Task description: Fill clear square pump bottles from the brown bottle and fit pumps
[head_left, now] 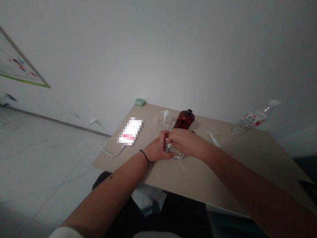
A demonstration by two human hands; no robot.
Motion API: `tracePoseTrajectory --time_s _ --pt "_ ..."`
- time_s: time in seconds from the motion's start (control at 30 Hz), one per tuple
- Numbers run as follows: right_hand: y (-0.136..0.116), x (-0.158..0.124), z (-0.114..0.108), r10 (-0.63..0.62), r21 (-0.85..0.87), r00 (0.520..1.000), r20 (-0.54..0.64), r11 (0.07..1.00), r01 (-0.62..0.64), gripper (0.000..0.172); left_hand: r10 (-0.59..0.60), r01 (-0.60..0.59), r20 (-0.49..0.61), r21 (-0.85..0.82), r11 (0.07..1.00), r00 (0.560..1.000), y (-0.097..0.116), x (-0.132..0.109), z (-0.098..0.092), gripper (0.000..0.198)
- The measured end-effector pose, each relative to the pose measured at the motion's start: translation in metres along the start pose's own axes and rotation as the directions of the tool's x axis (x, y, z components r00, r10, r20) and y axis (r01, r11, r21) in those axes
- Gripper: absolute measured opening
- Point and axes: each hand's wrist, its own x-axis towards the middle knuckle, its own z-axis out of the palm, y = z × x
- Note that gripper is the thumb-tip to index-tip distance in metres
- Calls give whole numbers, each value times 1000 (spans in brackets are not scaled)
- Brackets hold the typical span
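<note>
The left hand and the right hand stand together at the centre of the flat beige worktop, their fingers closed on a small clear plastic packet. The right fingers overlap the left fingers above it, and a small white tab shows between them. The packet lies beneath and between the hands, with its exposed part nearer the right palm. Its long axis cannot be determined because the hands cover most of it; only its lower edge is visible, running roughly side to side. A black cord band encircles the left wrist. Directly beyond the hands stand a dark red bottle with a black cap and, just to its left, a white pump head on a clear container. A curved white plastic strip lies to the right of the right hand. Farther right, a clear plastic bottle with a red-and-white label lies on its side. To the left lies a pixelated white rectangular object, with a white cable looping from it past the worktop edge. A small pale green case sits at the far corner.
</note>
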Motion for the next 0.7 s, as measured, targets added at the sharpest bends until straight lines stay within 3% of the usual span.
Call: tracePoseTrajectory --time_s 0.13,0.37,0.5,0.7 --pt "-11 -16 4 -214 -255 956 200 931 262 24 17 -16 18 -24 1000 1000 0 1 1 88" --pt "0 -39 9 -538 -452 819 201 690 565 16 -11 11 47 -2 1000 999 -15 2 2 100" --pt "9 -51 9 -590 -463 781 203 646 608 15 -36 36 31 -7 999 999 -15 0 1 100" --pt "22 -74 18 -559 -414 829 14 751 514 20 -70 70 35 -5 998 997 -12 -1 1 96"
